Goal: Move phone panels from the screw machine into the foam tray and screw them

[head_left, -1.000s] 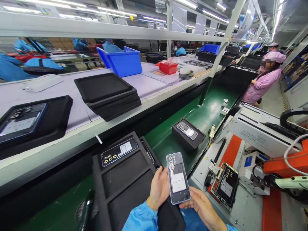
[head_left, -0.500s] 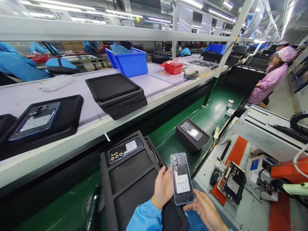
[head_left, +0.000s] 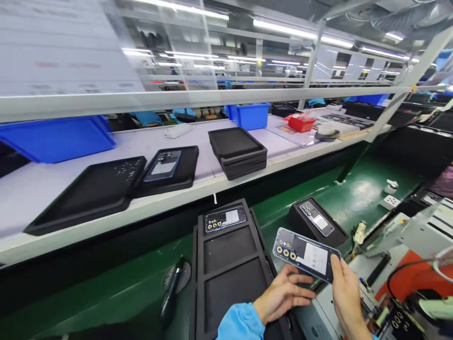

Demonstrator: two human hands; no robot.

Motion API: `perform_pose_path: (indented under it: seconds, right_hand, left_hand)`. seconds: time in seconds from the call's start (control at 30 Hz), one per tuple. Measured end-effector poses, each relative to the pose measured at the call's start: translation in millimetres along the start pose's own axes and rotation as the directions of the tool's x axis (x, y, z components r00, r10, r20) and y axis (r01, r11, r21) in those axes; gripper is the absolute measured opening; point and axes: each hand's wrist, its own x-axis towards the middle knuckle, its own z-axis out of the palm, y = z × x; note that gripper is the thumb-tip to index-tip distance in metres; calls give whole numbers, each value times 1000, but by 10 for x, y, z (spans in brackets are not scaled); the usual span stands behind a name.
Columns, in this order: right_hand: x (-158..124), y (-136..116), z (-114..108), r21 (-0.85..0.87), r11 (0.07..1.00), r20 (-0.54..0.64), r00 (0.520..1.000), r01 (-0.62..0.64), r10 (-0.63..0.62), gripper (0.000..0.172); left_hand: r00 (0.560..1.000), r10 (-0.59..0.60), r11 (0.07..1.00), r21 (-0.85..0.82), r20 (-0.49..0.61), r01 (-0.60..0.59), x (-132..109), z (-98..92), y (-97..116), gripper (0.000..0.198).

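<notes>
My right hand grips one end of a smartphone without its back cover, thumb on top. The phone lies sideways in the air, its gold-ringed camera openings to the left and a white label towards my thumb. Just below it, my left hand is open with fingers stretched; whether a fingertip touches the phone I cannot tell. Under my left wrist is a black compartment tray, with a similar phone in its far compartment. Another such phone rests on a black foam block to the right.
On the white bench lie black trays, one bearing a phone, a tray stack and blue bins. A dark pen-shaped tool lies on the green surface at left. Machine parts crowd the right.
The phone has turned from upright to sideways and moved right, now in my right hand. My left hand has come away from its side. The view has swung left.
</notes>
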Motion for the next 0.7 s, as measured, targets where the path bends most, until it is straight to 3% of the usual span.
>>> perform_pose_path:
  seconds: [0.07,0.17,0.27,0.37,0.47,0.53,0.7]
  right_hand:
    - [118,-252,324,50,999,146,989,-12,5,58]
    - [135,-468,975,134,991,389,920,-9,-44,63]
    - [44,-464,1613,123,992,568,819,13,-81,69]
    - [-47,-374,2018,48,991,662,739,124,-124,65]
    - [-91,-322,2133,-62,961,687,710,270,-155,48]
    - [-100,-316,2101,-150,920,675,717,363,-173,42]
    - [-115,-277,1955,-227,853,636,735,470,-236,44]
  left_hand:
    - [999,-38,999,-14,-31,37,45,-25,-60,33]
    - [997,1,996,-94,-80,-8,157,-60,-141,27]
    - [995,44,983,-176,-94,-60,245,-60,-159,22]
    - [997,61,965,-253,-54,-73,222,-37,-95,39]
    - [999,45,940,-339,-18,-48,121,-13,6,48]
    - [1000,7,926,-376,-25,-16,72,7,55,46]
    - [995,-37,908,-418,-88,-3,119,27,32,29]
